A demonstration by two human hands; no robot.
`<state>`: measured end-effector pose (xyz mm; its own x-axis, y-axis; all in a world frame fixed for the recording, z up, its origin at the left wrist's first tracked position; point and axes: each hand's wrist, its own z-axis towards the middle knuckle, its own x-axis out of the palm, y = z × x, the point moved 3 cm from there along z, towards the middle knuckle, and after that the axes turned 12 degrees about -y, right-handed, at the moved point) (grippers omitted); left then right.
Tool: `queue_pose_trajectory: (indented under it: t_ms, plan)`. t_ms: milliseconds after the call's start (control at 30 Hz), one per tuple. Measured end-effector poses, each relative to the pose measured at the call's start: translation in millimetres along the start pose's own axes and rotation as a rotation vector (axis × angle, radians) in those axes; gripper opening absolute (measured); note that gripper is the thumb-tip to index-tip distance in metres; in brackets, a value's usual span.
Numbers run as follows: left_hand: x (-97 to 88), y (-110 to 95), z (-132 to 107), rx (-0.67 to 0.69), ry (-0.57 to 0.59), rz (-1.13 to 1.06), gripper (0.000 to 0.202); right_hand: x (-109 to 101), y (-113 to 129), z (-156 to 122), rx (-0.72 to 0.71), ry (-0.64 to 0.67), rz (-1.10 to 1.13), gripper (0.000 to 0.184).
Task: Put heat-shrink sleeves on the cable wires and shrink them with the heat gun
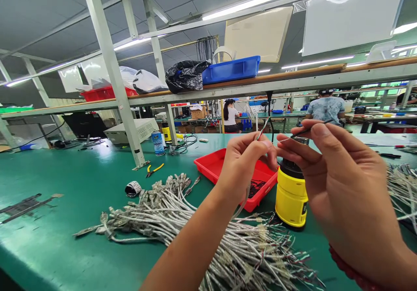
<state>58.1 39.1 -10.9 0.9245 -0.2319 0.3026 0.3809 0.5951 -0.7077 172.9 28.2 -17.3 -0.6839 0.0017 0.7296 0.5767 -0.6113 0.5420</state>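
Observation:
My left hand (239, 167) is closed in a pinch on the end of a grey cable (246, 195), whose thin coloured wires stick up past the fingertips. My right hand (348, 186) pinches a thin black tube (302, 132) between thumb and fingers. A fine pale wire (284, 140) spans the small gap between the hands. Beneath them lies a large bundle of silvery cables (182, 221), with plugs toward the left and stripped coloured ends toward the right. Behind my left hand sits a red tray (208, 160) with small black pieces inside.
A yellow and black cylindrical device (291, 200) stands beside the tray. Yellow-handled cutters (154, 170), a tape roll (133, 189) and a blue spray can (158, 143) are on the green bench. More cables (402, 191) lie right. A shelf (293, 79) crosses above; people sit beyond.

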Motion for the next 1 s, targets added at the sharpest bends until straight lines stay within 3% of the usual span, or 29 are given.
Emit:
queue_pose_trajectory:
  t_ms: [633,1000]
  plan:
    - [0.6,0.9,1.4,-0.018,-0.029,-0.025,0.025,-2.2,-3.9,4.9,0.130,0.013,0.012,0.006]
    - [0.3,0.3,1.9,-0.014,-0.021,0.020,0.024,-1.9,-3.8,4.6,0.107,-0.001,0.000,0.002]
